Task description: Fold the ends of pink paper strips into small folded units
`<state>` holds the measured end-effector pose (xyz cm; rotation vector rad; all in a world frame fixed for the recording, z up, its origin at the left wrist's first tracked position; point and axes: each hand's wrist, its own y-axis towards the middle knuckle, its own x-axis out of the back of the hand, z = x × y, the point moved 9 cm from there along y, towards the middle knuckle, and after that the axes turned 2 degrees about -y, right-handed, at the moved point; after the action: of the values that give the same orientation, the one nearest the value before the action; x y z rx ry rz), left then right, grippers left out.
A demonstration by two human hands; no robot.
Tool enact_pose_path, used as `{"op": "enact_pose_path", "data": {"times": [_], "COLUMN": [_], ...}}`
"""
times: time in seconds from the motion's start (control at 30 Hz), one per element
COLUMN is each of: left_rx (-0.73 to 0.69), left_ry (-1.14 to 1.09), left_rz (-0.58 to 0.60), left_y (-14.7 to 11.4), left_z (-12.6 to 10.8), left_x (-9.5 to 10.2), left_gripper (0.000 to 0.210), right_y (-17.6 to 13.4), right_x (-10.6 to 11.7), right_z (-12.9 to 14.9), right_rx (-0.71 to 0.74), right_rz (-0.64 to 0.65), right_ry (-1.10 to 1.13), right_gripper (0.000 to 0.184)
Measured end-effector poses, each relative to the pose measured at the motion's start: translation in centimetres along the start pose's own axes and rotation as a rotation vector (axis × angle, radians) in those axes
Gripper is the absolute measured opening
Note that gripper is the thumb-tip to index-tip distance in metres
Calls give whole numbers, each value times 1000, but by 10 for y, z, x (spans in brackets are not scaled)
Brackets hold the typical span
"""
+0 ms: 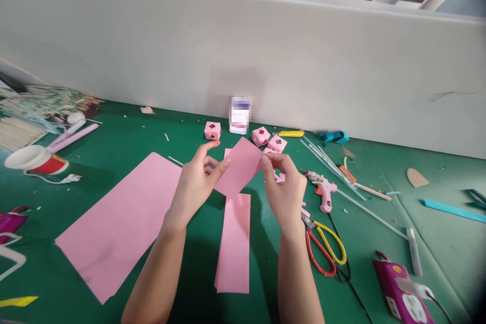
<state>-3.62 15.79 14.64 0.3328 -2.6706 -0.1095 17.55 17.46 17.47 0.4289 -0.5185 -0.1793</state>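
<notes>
A small pink paper piece (240, 167) is held up in front of me over the green table. My left hand (201, 174) pinches its left edge between thumb and fingers, the index finger raised. At the right corner, my right hand (283, 182) grips it between thumb and index finger. Below it lie pink paper strips (237, 248), stacked slightly askew. A large pink sheet (125, 223) rests to the left, partly behind my left forearm. Beyond my hands sit folded pink paper shapes with diamond holes, one (212, 130) left of the phone and others (261, 136) to its right.
A phone (240, 115) leans against the white partition (243, 45). On the right are scissors (322, 248), a pink glue gun (324, 192), a yellow cutter (290, 133) and a purple power strip (402, 288). A paper cup (47, 160) lies tipped at left near thin sticks (18, 134).
</notes>
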Motion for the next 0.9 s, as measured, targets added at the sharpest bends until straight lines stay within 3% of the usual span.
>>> {"op": "enact_pose_path", "data": {"times": [0.23, 0.43, 0.6, 0.77, 0.9], "left_rx": [-77, -76, -81, -159, -220], "left_ry": [-76, -137, -97, -82, -77], "left_rz": [39, -49, -64, 84, 217], "left_y": [-3, -2, -3, -9, -14], "left_z": [-13, -12, -13, -25, -31], "left_x": [-6, 2, 6, -5, -15], "left_gripper": [48, 52, 45, 43, 43], "right_y": [-1, -7, -6, 0, -3], "right_x": [-13, -33, -34, -29, -35], "right_z": [6, 14, 16, -6, -27], "right_rx": [68, 167, 168, 15, -167], "right_rz": [149, 358, 368, 282, 347], "right_ry": [17, -29, 2, 43, 38], "right_gripper": [12, 12, 10, 25, 43]}}
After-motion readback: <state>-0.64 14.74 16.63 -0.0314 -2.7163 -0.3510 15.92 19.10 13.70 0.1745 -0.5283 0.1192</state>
